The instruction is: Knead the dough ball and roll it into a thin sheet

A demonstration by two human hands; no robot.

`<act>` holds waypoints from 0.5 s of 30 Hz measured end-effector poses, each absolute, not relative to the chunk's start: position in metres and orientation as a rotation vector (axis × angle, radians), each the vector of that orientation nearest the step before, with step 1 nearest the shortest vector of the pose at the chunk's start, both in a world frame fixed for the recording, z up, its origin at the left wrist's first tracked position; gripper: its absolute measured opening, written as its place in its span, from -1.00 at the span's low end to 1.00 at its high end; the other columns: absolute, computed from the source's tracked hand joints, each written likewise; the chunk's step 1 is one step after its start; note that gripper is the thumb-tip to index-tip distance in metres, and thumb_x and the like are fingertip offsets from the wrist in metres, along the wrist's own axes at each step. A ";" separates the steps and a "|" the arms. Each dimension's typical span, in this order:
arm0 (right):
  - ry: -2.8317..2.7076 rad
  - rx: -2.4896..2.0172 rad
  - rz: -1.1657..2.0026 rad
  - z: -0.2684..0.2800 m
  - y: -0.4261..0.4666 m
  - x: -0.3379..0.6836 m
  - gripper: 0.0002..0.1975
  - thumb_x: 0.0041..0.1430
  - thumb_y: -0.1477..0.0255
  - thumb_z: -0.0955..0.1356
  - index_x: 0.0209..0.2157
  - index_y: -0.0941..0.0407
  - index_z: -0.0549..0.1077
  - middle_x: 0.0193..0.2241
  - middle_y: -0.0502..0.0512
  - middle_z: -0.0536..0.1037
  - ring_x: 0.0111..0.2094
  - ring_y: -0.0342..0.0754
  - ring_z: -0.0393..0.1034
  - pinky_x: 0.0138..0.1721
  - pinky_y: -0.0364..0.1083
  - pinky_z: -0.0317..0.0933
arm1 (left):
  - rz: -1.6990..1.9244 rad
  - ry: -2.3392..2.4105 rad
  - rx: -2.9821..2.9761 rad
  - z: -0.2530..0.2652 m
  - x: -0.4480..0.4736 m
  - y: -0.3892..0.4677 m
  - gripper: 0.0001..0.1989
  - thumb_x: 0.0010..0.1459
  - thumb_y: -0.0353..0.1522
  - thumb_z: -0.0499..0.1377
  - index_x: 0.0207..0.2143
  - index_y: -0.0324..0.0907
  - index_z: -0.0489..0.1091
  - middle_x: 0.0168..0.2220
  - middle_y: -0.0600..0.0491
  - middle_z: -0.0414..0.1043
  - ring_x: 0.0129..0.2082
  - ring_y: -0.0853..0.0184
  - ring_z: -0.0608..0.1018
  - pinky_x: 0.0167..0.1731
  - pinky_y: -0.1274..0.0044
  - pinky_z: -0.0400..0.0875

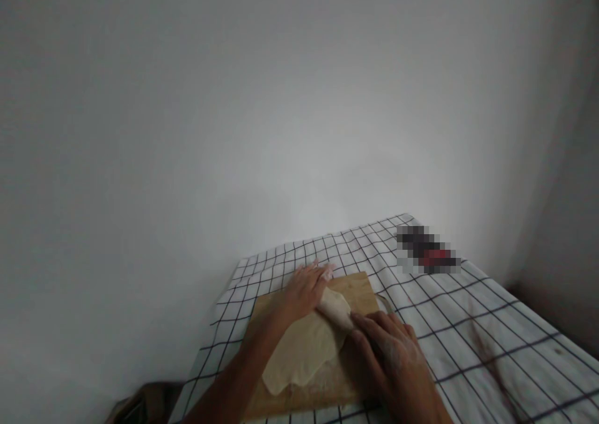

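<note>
A pale sheet of dough [302, 349] lies on a wooden board [358, 286]. Its far right side forms a thick roll [336, 308] slanting between my hands; whether a rolling pin is inside it I cannot tell. My left hand [306, 290] reaches across the board to the roll's far end, palm down, with floury fingers stretched out. At the near end, my right hand [390, 346] has its fingers bent together against the dough. Flour whitens the back of that hand.
A white cloth with dark checks [449, 321] covers the table. A blurred-out dark and red item [428, 249] lies at the back right. Beyond the table stands a pale wall [299, 112]. A dark object [145, 405] sits low at left.
</note>
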State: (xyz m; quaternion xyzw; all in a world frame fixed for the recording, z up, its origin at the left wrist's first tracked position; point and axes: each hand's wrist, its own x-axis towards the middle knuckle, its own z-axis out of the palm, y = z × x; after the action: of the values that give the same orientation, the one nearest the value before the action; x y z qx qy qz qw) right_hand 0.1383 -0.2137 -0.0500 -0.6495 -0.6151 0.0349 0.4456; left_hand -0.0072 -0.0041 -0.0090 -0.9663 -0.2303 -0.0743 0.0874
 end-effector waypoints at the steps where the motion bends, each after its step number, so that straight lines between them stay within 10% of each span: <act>1: -1.542 -1.613 0.100 -0.048 -0.215 0.138 -0.77 0.37 0.34 0.25 -0.01 -0.07 0.46 -0.15 0.07 0.54 -0.12 0.07 0.41 -0.07 0.10 0.25 | -0.245 -0.685 -2.865 -0.009 -0.023 -0.013 -0.54 0.42 -0.37 -0.18 0.30 -0.08 0.17 0.31 0.03 0.21 0.35 0.10 0.16 0.27 0.12 0.15; 9: -1.587 -1.577 0.259 -0.036 -0.220 0.133 -0.84 0.35 0.31 0.31 -0.26 -0.10 0.56 -0.25 -0.05 0.56 -0.15 0.00 0.38 -0.03 0.09 0.13 | -0.426 -0.988 -2.694 -0.051 -0.151 -0.107 -0.36 0.34 -0.38 -0.05 0.41 -0.08 -0.17 0.41 0.01 -0.07 0.37 0.15 0.10 0.27 0.28 0.24; 15: -1.674 -1.494 0.313 -0.033 -0.220 0.130 -0.86 0.34 0.33 0.31 -0.23 -0.09 0.54 -0.25 -0.08 0.56 -0.14 -0.03 0.38 0.01 0.06 0.15 | -0.510 -0.973 -2.620 -0.049 -0.160 -0.133 -0.33 0.31 -0.40 -0.07 0.42 0.00 -0.20 0.36 0.05 0.08 0.29 0.15 0.28 0.18 0.30 0.39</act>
State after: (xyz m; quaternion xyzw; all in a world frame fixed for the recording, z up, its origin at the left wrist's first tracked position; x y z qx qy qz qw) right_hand 0.1297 -0.2203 -0.0326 -0.5971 -0.6691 0.1249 0.4245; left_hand -0.1601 -0.1325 -0.0488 -0.9118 -0.3386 -0.1776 0.1497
